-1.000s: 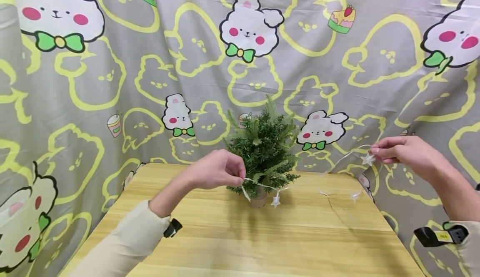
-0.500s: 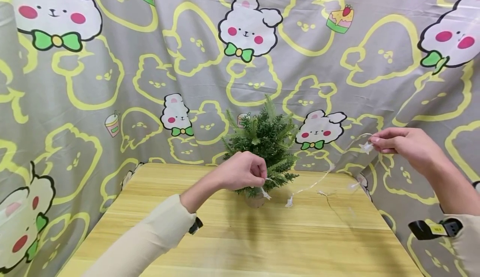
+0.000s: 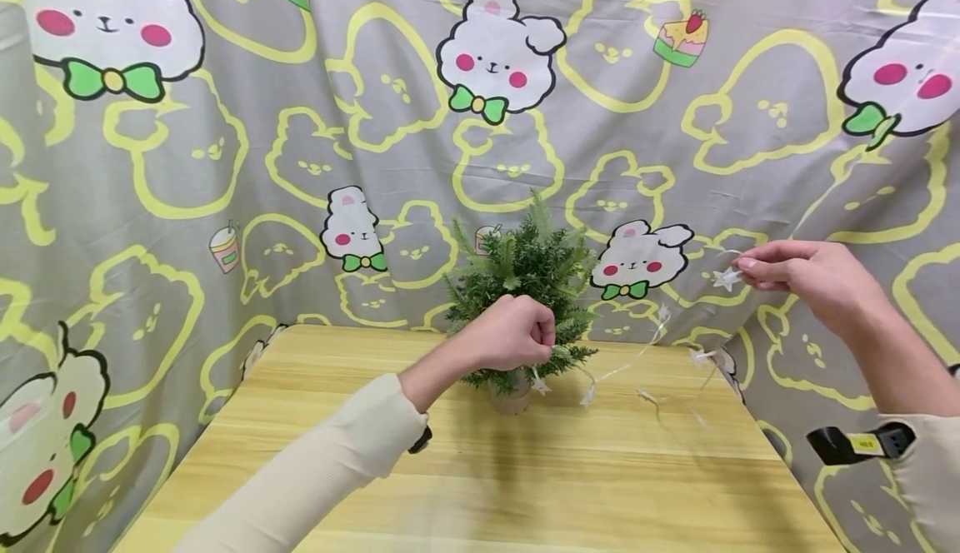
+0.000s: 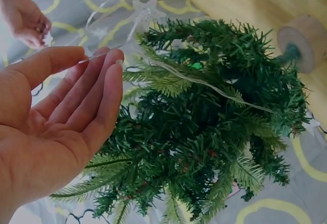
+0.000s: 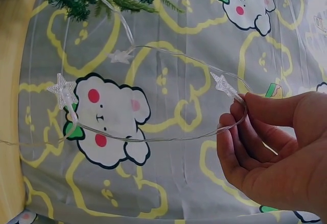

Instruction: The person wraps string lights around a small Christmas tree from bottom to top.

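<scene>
A small green artificial Christmas tree (image 3: 536, 261) stands in a wooden pot (image 3: 510, 403) at the table's back. In front of its lower branches, my left hand (image 3: 506, 332) pinches the wire of a star string light (image 3: 626, 366) between thumb and fingertips. Out to the right of the tree, my right hand (image 3: 817, 282) pinches the same string beside a clear star (image 3: 726, 279). The string sags between both hands with several stars on it. In the left wrist view, a stretch of wire (image 4: 209, 85) runs across the tree's branches.
The wooden table (image 3: 465, 486) reaches toward me. A grey curtain (image 3: 420, 161) with yellow outlines and white cartoon animals hangs close behind and at both sides. The string's loose part trails near the table's right back edge, with a star (image 3: 701, 356) there.
My left hand has moved right, across the front of the tree, with the wire in its pinch. My right hand has risen slightly, still holding the string.
</scene>
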`<state>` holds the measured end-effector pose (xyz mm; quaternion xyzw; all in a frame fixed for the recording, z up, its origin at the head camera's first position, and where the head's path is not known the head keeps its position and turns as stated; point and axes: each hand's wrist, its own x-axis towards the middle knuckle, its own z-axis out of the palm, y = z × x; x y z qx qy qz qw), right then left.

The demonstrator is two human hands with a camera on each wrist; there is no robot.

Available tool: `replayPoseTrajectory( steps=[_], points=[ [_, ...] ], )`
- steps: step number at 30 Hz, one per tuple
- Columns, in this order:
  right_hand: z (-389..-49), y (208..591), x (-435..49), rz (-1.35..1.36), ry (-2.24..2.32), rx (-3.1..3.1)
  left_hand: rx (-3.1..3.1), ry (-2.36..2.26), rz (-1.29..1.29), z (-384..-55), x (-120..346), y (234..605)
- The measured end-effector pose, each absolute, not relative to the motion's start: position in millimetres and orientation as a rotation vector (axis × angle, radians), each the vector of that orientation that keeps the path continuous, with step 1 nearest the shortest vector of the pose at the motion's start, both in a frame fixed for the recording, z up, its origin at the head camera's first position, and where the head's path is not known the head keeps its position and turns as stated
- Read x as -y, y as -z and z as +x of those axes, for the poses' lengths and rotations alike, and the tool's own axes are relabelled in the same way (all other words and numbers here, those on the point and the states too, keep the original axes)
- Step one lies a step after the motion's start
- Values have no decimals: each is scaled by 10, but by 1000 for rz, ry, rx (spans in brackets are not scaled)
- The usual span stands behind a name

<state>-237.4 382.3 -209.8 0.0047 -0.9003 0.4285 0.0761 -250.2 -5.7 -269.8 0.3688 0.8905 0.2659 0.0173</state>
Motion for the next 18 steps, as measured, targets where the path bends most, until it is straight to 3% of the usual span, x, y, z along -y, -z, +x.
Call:
replayPoseTrajectory(
  steps=[18],
  points=[
    [-2393, 2133, -3791, 26, -1378, 2668, -2768, -909, 1098, -2570, -60, 2694]
  ],
)
